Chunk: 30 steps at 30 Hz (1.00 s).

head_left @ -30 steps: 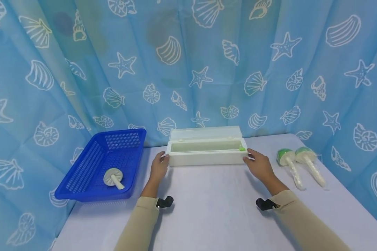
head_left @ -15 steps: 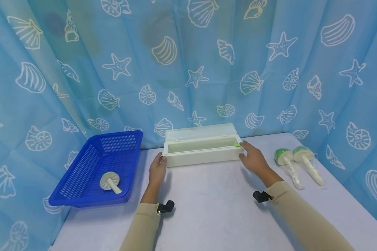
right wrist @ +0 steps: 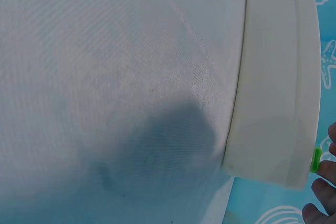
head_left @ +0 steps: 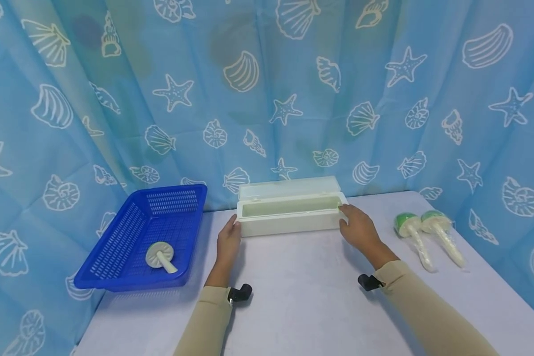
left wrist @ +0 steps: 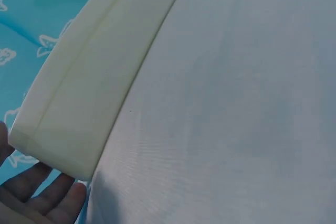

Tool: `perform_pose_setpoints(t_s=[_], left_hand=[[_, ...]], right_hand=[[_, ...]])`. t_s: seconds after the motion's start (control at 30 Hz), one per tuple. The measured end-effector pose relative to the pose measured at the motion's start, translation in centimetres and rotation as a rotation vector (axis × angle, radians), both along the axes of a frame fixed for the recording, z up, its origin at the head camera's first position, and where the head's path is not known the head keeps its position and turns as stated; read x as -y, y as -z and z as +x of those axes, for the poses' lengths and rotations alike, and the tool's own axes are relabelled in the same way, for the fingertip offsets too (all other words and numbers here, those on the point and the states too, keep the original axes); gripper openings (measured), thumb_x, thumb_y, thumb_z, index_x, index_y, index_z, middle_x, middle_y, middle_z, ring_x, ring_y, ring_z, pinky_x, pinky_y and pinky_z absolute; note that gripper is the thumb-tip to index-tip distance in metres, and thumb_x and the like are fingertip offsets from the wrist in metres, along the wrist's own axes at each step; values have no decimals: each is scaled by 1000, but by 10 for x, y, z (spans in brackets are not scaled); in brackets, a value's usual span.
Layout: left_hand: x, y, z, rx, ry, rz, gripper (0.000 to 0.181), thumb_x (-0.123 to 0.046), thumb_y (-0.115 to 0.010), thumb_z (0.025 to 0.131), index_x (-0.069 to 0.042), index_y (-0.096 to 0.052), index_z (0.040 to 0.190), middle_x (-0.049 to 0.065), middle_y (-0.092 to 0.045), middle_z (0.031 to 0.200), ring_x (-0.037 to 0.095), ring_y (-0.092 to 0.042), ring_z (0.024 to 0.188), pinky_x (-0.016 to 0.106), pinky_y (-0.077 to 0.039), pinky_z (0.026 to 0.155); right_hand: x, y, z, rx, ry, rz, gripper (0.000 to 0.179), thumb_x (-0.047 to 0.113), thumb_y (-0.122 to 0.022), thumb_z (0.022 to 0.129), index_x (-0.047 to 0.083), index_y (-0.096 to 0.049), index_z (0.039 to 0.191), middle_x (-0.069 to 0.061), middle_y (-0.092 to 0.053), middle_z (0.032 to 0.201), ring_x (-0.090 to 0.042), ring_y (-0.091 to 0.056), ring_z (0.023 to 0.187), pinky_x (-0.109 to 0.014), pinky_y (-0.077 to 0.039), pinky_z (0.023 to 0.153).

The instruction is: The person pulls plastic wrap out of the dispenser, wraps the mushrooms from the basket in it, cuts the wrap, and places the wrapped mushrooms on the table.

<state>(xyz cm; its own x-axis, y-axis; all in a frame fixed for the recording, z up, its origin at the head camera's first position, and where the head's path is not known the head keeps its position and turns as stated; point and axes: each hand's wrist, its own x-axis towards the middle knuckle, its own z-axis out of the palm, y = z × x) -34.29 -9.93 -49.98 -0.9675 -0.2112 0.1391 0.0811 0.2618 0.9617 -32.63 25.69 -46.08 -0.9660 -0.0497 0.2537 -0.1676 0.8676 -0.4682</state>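
A long white box point(head_left: 289, 223), which looks like a cling film dispenser, stands on the table with its lid point(head_left: 289, 188) raised at the back. My left hand point(head_left: 229, 240) rests its fingers against the box's left end; in the left wrist view the fingertips point(left wrist: 73, 195) touch the lower end. At the other end is my right hand point(head_left: 359, 228), its fingers at the right front corner. One of them touches a small green slider point(right wrist: 315, 160) on the box's edge. In the head view that hand mostly covers the slider.
A blue plastic basket point(head_left: 135, 284) stands at the left, with an unwrapped green-and-white model mushroom point(head_left: 162, 257) inside. Two similar mushrooms, a nearer one point(head_left: 414, 241) and one beside it point(head_left: 442, 237), lie at the right in clear film. A blue shell-print curtain point(head_left: 267, 99) hangs behind.
The right hand's fingers have moved a little left over the box's right corner and now cover the green slider. The left hand stays at the left end. The head view has shifted slightly.
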Motion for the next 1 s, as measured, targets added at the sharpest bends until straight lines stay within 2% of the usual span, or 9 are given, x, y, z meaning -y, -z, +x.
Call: perform_pose_setpoints(t_s=[0.1, 0.17, 0.23, 0.37, 0.47, 0.6, 0.8, 1.0], left_hand=[[1, 1, -2, -6, -91, -1, 40, -27, -52, 102, -12, -56, 138, 16, -66, 117, 28, -63, 94, 40, -50, 79], [2, 2, -5, -9, -132, 10, 37, -26, -55, 101, -13, -60, 134, 14, -68, 112, 25, -64, 92, 38, -50, 75], [2, 2, -6, -17, -152, 10, 36, -27, -57, 100, -13, -62, 132, 12, -68, 115, 24, -64, 96, 37, -51, 77], [2, 3, -11, -37, -144, 11, 35, -28, -58, 99, -14, -63, 131, 12, -68, 116, 24, -64, 96, 38, -52, 77], [1, 4, -12, -33, -131, 5, 36, -28, -57, 100, -15, -62, 132, 12, -68, 115, 23, -64, 91, 36, -51, 74], [0, 6, -13, -40, -118, -19, 37, -29, -56, 100, -13, -61, 133, 12, -69, 111, 24, -64, 84, 35, -50, 70], [0, 7, -15, -56, -112, -40, 38, -30, -55, 101, -13, -60, 134, 11, -66, 121, 24, -62, 98, 38, -51, 79], [1, 7, -14, -40, -93, -7, 38, -28, -54, 101, -13, -59, 135, 10, -63, 126, 24, -63, 99, 38, -53, 79]], right_hand=[[5, 3, -1, -15, 9, 9, 45, 10, -46, 97, -9, -47, 137, -28, -43, 142, -43, -36, 133, -54, -28, 108], [8, 5, -2, -29, 8, 3, 43, 9, -46, 96, -9, -49, 135, -28, -46, 140, -44, -40, 131, -54, -31, 106], [12, 6, -3, -34, 10, -13, 42, 9, -47, 96, -7, -51, 135, -26, -49, 138, -45, -43, 128, -55, -34, 104], [29, 5, -6, -75, -34, -6, 40, 6, -47, 95, -7, -55, 131, -24, -53, 135, -45, -44, 126, -56, -33, 104], [50, 5, -9, -110, -101, 35, 38, 4, -47, 94, -6, -57, 129, -22, -55, 133, -41, -44, 129, -51, -29, 108], [79, 3, -12, -119, -184, 74, 37, 3, -50, 94, -1, -59, 130, -19, -56, 133, -37, -44, 130, -49, -32, 107], [126, -6, -18, -102, -325, 124, 44, -2, -48, 92, 6, -57, 134, -13, -55, 137, -34, -39, 135, -48, -33, 107], [172, -9, -21, -177, -442, 232, 47, -8, -44, 88, 5, -58, 132, -10, -59, 132, -31, -42, 133, -42, -31, 109]])
